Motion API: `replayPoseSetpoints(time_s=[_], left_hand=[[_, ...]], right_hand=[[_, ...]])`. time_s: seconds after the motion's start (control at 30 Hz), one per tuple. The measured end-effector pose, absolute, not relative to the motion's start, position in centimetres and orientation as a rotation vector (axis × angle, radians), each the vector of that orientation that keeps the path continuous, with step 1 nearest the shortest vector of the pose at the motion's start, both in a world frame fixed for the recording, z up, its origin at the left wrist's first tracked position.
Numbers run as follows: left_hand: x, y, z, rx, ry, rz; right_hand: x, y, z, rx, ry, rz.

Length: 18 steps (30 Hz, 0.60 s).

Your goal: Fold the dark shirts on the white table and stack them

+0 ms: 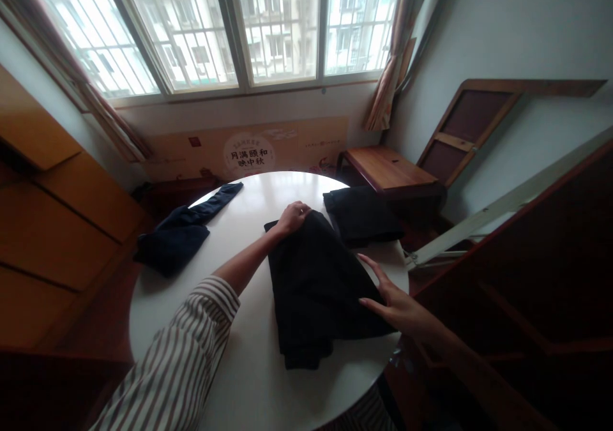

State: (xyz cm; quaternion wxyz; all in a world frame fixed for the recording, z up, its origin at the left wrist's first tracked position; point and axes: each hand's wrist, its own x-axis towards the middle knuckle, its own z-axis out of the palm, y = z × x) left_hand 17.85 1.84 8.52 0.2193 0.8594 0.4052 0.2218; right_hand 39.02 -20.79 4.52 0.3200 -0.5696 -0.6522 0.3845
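A black garment [316, 278], partly folded, lies across the middle of the white round table [230, 354]. Its exact kind does not show, and a narrower dark end sticks out at the near side. At the garment's far edge, my left hand [294, 217] has its fingers curled closed on the cloth. My right hand [390, 300] is at the garment's right edge, thumb and fingers apart, the thumb over the cloth. Just beyond, at the far right of the table, sits a folded black garment [364, 215]. A dark blue garment [177, 239] is loosely heaped at the left edge.
Past the table's far right stands a low wooden stool or small table [390, 168]. A dark wooden panel [527, 271] with a pale bar [460, 230] rises close on the right. Wooden cabinets [62, 226] line the left, and a barred window [249, 29] is ahead.
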Motion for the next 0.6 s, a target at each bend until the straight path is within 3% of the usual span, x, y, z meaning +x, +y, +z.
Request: replayPoseSetpoints(time_s=[0.1,0.2,0.3,0.47,0.6], left_hand=[[18.3,1.2,8.7,2.398,1.098,0.63],[18.5,-0.9,7.8,2.43,1.069,0.633],[17.9,-5.1,6.2,2.589,0.933,0.568],[15.3,-12.9,4.7,2.75,0.656,0.332],[14.2,-15.7,4.3,2.732,0.684,0.263]], right_hand=[[39.5,-20.9,4.1,-1.623,-1.741,1.012],[39.2,-20.5,4.6,-1.809,-1.837,0.573],[38.0,-19.0,6.0,-1.678,-1.916,0.281],[34.4,-12.6,7.1,-1.288,-2.255,0.354],[32.3,-5.7,4.6,-1.509,-2.478,0.276]])
